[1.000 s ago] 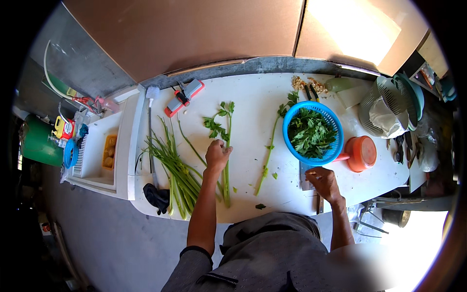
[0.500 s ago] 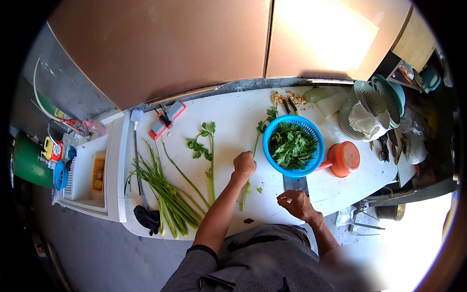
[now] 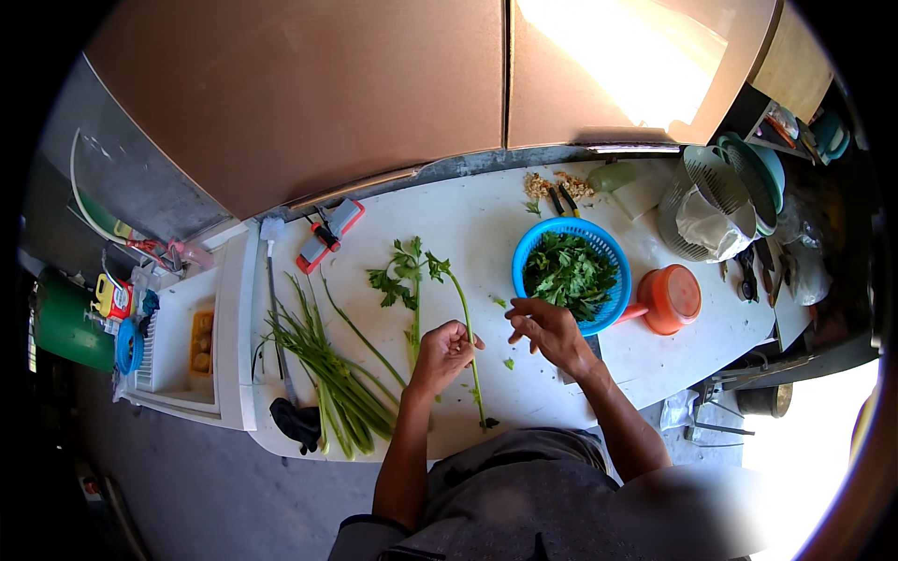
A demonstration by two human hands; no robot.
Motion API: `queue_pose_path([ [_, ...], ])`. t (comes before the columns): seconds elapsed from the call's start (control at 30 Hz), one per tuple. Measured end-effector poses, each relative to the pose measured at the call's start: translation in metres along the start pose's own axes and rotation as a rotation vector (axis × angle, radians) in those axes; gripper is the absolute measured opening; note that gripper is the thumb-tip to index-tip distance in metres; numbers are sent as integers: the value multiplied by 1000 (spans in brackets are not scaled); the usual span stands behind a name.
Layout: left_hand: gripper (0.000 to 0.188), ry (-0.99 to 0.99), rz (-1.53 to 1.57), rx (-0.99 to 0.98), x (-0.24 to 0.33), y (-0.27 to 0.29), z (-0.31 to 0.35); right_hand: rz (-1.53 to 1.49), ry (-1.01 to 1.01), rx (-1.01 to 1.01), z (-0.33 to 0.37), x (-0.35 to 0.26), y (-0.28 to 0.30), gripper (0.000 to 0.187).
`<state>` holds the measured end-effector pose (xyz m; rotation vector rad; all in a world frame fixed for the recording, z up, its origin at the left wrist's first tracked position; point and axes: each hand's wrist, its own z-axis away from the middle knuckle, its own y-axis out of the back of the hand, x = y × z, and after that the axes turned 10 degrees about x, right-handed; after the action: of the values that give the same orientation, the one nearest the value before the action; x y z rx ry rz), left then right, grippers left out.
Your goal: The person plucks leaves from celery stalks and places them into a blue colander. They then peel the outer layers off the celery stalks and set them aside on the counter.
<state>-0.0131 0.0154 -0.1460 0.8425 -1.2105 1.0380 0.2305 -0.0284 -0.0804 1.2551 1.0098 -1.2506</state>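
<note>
The left hand [image 3: 442, 358] has its fingertips clamped on a leafy green stalk [image 3: 462, 294] above the white table [image 3: 533, 404]. The stalk's leaves point far and bend left; its bare end points near, toward the person's clothing. The right hand [image 3: 552, 335] is apart from the left, fingers parted, just right of the stalk and over the near-left edge of the blue basket [image 3: 622, 288]. Whether it touches the basket cannot be told. The basket contains loose green leaves [image 3: 569, 269].

A second leafy stalk [image 3: 389, 286] lies just left of the held one, partly hidden by it and the left hand. Farther left lies a bunch of long green stems [image 3: 348, 400], cut ends near. A black cloth [image 3: 296, 425] sits left of those ends.

Right of the basket stands an orange-red dipper [image 3: 672, 301], its handle directed at the basket. At the far side, a pair of black-and-yellow handles [image 3: 566, 200] lies beside a scatter of pale brown bits [image 3: 540, 184]. A pale perforated bin [image 3: 675, 217] stands far right. A white sink [image 3: 232, 360] adjoins the table at left.
</note>
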Motion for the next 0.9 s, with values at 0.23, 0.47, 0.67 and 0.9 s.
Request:
queue_pose_path([
  [0.23,9,-172,-262,-53,35,-2,38,-103,-24,-164,-42,-28,-43,51],
  [0.47,18,-182,165,93,34,-10,45,-183,4,-200,-25,-39,-49,21],
  [0.67,24,-283,421,219,75,-18,38,-197,18,-248,-3,-54,-46,18],
  [0.9,21,-229,392,345,73,-25,42,-232,67,-150,7,-50,-52,13],
])
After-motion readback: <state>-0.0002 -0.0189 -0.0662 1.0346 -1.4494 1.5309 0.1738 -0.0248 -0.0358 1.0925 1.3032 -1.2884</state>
